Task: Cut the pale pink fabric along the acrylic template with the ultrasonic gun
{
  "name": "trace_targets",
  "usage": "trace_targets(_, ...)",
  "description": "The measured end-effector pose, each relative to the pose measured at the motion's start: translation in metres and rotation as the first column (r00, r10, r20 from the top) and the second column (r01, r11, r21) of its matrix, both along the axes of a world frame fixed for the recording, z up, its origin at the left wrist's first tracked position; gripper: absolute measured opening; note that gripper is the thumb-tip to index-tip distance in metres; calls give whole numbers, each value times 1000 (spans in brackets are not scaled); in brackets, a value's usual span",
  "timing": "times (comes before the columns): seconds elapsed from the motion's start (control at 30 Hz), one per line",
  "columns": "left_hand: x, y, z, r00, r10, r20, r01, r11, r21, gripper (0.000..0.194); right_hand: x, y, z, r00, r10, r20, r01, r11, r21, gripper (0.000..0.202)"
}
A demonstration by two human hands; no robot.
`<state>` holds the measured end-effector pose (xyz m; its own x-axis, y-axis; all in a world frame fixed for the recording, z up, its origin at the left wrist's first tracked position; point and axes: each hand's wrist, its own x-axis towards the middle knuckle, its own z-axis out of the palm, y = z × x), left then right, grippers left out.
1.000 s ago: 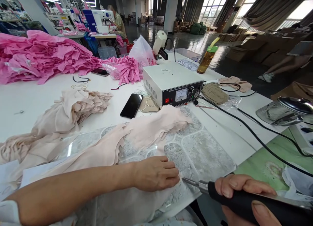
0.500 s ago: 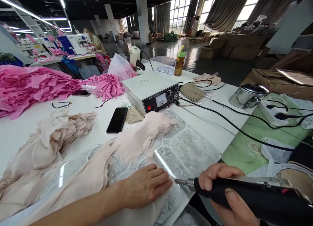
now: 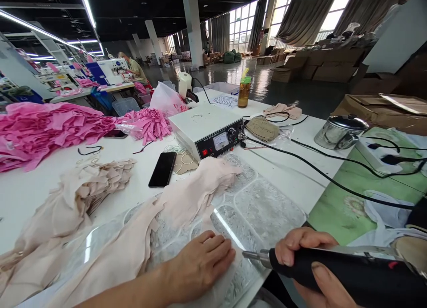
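My left hand (image 3: 203,266) lies flat, palm down, on pale pink fabric (image 3: 133,246) spread over a clear patterned mat (image 3: 267,201). Its fingers rest side by side, pressing the cloth. My right hand (image 3: 310,254) is wrapped round a black handheld tool (image 3: 353,268), whose metal tip points left, close to the left fingertips above the mat. More pale fabric (image 3: 200,179) lies in layers beyond my left hand. A white control box (image 3: 207,126) with a dial and a lit red switch stands behind it, a black cable plugged into its front.
A black phone (image 3: 162,169) lies left of the box. Beige fabric (image 3: 76,192) and pink fabric (image 3: 50,130) are heaped at the left. A bottle (image 3: 244,92) stands behind; a steel-lidded pot (image 3: 342,132) sits at the right. A person (image 3: 135,70) sits farther off.
The view has shifted slightly, so the table items appear a little lower. Both hands keep nearly the same places, the tool still in my right hand.
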<state>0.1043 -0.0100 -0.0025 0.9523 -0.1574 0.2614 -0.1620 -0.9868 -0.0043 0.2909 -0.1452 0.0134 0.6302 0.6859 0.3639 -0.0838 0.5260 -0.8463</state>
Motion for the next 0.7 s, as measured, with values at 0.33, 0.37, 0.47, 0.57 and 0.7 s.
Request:
trace_targets(0.33, 0, -4, 0, 999, 20, -33, -21, 1000, -4, 24, 0, 3, 7, 1000, -25, 14, 25, 999, -44, 14)
trace_targets(0.37, 0, -4, -1, 999, 19, -29, -19, 1000, -5, 24, 1, 2, 6, 1000, -17, 17, 17, 998, -54, 14)
trace_targets(0.47, 0, -4, -1, 999, 19, -30, -19, 1000, 0, 21, 3, 1, 2, 1000, -26, 15, 27, 998, -59, 15)
trace_targets(0.57, 0, -5, -2, 999, 20, -43, -20, 1000, -5, 22, 3, 0, 0, 1000, -11, 0, 11, 998, -67, 15)
trace_targets(0.7, 0, -7, -3, 998, 38, -44, -38, 999, -10, 31, 0, 1, 3, 999, -35, -21, 33, 996, -82, 16)
